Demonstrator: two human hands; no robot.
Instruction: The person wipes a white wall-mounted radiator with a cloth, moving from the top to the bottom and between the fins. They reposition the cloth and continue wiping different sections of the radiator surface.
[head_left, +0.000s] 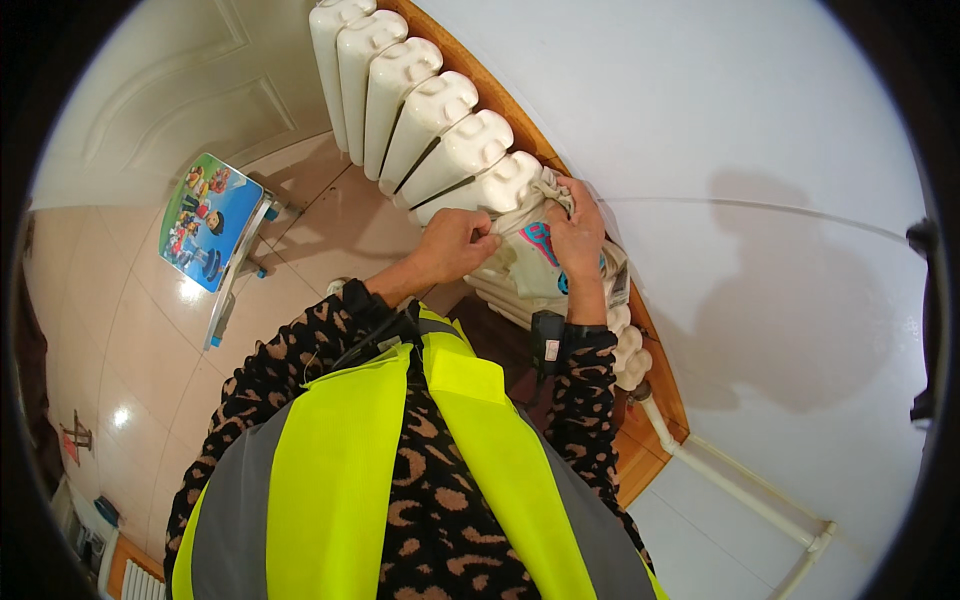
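Observation:
A pale garment (528, 279) with a pink and blue print is draped over the white column radiator (459, 138), with its upper edge bunched. My left hand (456, 244) has its fingers curled at the cloth's near edge and appears to pinch it. Gathered folds are gripped between the thumb and fingers of my right hand (582, 234), close to the wall. A light tag with dark marks (620, 285) shows at the garment's right side. Part of the print is covered by my right hand.
A folding chair (211, 222) with a cartoon picture stands on the tiled floor (127, 330) to the left. Behind the radiator runs a wooden panel (517, 112) along the white wall (675, 97). A white pipe (739, 491) leads off at lower right. A panelled door (180, 90) is upper left.

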